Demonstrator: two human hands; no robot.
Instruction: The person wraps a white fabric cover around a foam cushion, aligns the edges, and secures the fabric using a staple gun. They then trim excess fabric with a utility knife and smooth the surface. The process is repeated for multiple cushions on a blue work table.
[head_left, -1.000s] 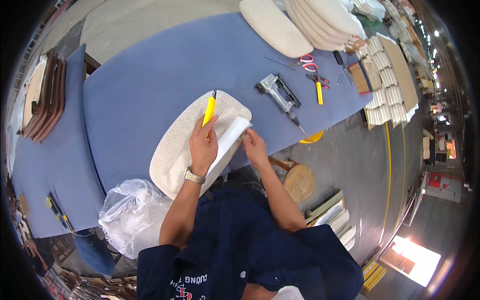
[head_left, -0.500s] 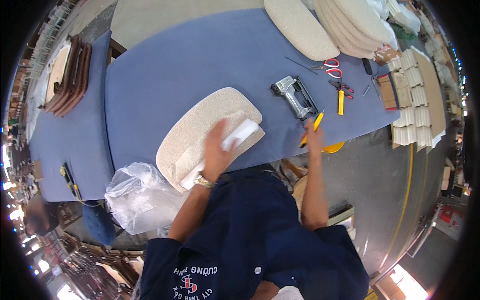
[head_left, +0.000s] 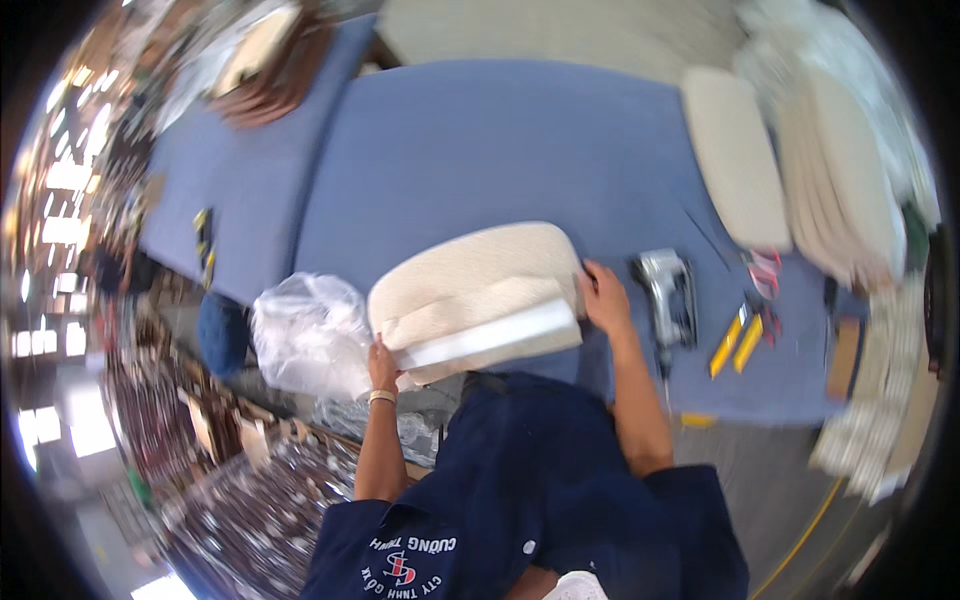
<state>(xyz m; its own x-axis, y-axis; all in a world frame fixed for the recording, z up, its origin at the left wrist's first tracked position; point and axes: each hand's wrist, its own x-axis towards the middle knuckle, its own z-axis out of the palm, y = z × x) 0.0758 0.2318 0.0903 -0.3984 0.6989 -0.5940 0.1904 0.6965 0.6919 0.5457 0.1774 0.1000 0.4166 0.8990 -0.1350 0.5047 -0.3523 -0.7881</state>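
Observation:
A beige fabric-covered cushion pad [head_left: 470, 270] lies on the blue table in front of me. Along its near side runs a white strip [head_left: 490, 335], with a beige fabric flap below it. My left hand [head_left: 383, 366] grips the pad's near left corner, by the strip's end. Curled round the right edge is my right hand [head_left: 604, 298]. Right of that hand lies a grey staple gun [head_left: 662, 290]. Beyond it rest two yellow-handled tools, a left one [head_left: 728, 345] and a right one [head_left: 749, 342], too blurred to name exactly.
Red-handled scissors [head_left: 765, 272] lie near a flat beige pad [head_left: 735, 160] and a stack of pads [head_left: 815, 170]. A clear plastic bag [head_left: 308, 335] hangs at the table's left front. Brown-edged pieces [head_left: 270, 80] stand on the far-left table.
My right hand has put the yellow-and-black tool down on the table and moved to the pad's right edge. My left hand has shifted to the left corner. The pad now lies more level.

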